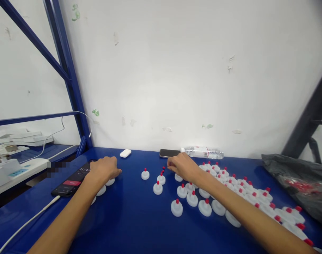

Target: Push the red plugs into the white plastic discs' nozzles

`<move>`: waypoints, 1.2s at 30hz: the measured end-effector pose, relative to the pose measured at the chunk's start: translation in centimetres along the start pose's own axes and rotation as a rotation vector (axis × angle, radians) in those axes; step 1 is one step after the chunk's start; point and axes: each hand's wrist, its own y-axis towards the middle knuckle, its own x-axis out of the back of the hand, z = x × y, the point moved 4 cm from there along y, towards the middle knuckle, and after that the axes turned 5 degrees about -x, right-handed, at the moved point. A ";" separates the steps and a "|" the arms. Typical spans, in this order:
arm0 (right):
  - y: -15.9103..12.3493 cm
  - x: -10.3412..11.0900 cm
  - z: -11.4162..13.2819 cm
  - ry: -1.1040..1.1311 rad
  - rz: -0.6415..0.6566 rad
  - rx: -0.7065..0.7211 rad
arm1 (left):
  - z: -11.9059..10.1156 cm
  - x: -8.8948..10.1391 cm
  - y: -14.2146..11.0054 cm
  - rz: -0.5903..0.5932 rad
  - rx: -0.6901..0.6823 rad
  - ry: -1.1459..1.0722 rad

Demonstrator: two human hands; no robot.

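My left hand (105, 169) rests knuckles-up on the blue table (134, 218), fingers curled over white caps (104, 187) that lie partly hidden under my wrist. My right hand (181, 165) reaches forward at the centre, fingers pinched together near small red tips (163, 169); what it holds is too small to make out. Several white caps with red tips (176, 207) stand in front of it, and many more spread to the right (256, 197). One capped piece (145, 174) stands alone between my hands.
A black phone (71, 180) showing a timer lies at left with a white cable (28, 222). A white earbud case (125, 153), a second phone (168, 152) and a lying water bottle (203, 152) sit by the wall. A dark plastic bag (298, 183) lies at right. Blue shelf frame (68, 77) at left.
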 end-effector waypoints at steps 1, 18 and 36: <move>0.0 0.1 0.0 0.002 -0.015 0.003 | -0.2 -0.5 -0.1 0.077 0.007 0.040; 0.2 0.2 0.2 -0.001 -0.139 0.077 | -3.4 -0.1 -2.6 0.576 -0.085 0.154; -0.9 4.3 1.7 0.609 -0.359 0.168 | -8.3 -1.4 -1.8 -0.136 -0.537 -0.288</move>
